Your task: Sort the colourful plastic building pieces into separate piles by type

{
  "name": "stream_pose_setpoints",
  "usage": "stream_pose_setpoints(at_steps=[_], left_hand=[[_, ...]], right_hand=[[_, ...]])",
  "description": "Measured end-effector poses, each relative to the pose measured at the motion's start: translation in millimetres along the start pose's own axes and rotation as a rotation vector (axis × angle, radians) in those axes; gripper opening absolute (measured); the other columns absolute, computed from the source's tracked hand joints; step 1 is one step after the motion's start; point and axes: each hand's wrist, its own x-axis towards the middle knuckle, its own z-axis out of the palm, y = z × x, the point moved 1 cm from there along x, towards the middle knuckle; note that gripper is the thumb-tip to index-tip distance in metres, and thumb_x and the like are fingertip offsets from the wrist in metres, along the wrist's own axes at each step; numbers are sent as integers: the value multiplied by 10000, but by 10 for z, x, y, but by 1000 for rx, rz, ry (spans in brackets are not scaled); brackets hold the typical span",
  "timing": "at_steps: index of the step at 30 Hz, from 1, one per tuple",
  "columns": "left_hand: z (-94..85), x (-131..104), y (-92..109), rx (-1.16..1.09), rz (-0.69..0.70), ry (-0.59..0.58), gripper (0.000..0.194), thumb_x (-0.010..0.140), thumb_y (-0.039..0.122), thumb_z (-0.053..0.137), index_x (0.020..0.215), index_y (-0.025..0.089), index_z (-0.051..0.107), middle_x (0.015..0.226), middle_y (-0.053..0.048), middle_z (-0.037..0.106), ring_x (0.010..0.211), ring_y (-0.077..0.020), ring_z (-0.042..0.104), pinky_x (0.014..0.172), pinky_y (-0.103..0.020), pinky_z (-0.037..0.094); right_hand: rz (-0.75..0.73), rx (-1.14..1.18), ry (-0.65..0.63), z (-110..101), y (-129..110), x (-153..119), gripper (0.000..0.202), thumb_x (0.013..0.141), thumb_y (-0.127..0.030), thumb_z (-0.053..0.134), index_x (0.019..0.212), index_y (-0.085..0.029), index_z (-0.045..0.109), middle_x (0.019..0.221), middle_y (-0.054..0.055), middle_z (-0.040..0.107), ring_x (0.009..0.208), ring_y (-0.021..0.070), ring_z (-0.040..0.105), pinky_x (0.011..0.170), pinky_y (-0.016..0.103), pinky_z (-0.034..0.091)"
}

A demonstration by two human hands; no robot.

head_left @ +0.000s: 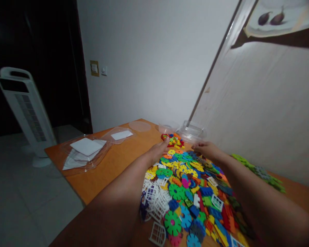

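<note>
A wide pile of colourful plastic pieces [177, 191] covers the table between my forearms, with notched discs, bricks and white lattice pieces in it. My left hand [159, 151] rests at the pile's far left edge, fingers apart, beside a small heap of red, green and yellow pieces [173, 140]. At the far right edge of the pile is my right hand [206, 149], its fingers bent toward the discs; whether they hold anything is too dim and small to tell. Behind the hands stand a clear round tub [167, 128] and clear plastic containers [193, 131].
On the orange table [118, 154], white cards [86, 146] lie on clear plastic at the left, near another clear lid [119, 134] and a round lid [139, 126]. Green and grey pieces [260, 173] lie along the right wall. A white tower fan [28, 109] stands on the floor.
</note>
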Motion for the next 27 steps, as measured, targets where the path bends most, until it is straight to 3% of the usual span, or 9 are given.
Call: stream_pose_setpoints(at_steps=[6, 12, 18, 23, 27], left_hand=[[-16, 13, 54, 111, 44, 73, 950, 851, 866, 350, 1397, 126, 592, 1400, -205, 627, 1187, -321, 664, 1062, -404, 477], [36, -44, 117, 147, 59, 116, 861, 894, 824, 341, 1308, 129, 636, 1437, -188, 602, 1246, -292, 623, 1089, -373, 459], [6, 27, 50, 132, 55, 83, 886, 868, 855, 339, 1297, 144, 648, 1438, -175, 606, 1310, -298, 583, 1124, -387, 431], [-25, 68, 8, 102, 19, 68, 866, 846, 842, 429, 1289, 135, 657, 1418, -182, 621, 1313, -309, 579, 1126, -375, 427], [-12, 57, 9, 66, 8, 79, 861, 834, 831, 472, 1278, 117, 660, 1417, -200, 615, 1307, -324, 580, 1113, -380, 437]], right_hand=[[-60, -155, 4, -200, 189, -253, 256, 744, -431, 703, 782, -178, 707, 646, -3, 622, 604, 123, 506, 543, 228, 384], [-98, -288, 22, -401, 368, -389, 246, 762, -443, 667, 754, -202, 714, 703, 10, 677, 666, 160, 583, 606, 251, 439], [-125, -388, -70, -336, 420, -572, 190, 741, -351, 646, 795, -197, 743, 705, 3, 690, 643, 150, 581, 571, 242, 425], [-63, -155, -184, -222, 308, -764, 237, 768, -429, 645, 812, -198, 671, 674, -9, 645, 557, 118, 522, 505, 227, 364], [-87, -187, -79, -342, 278, -853, 355, 729, -537, 706, 719, -201, 593, 579, -39, 514, 532, 103, 429, 486, 224, 296]])
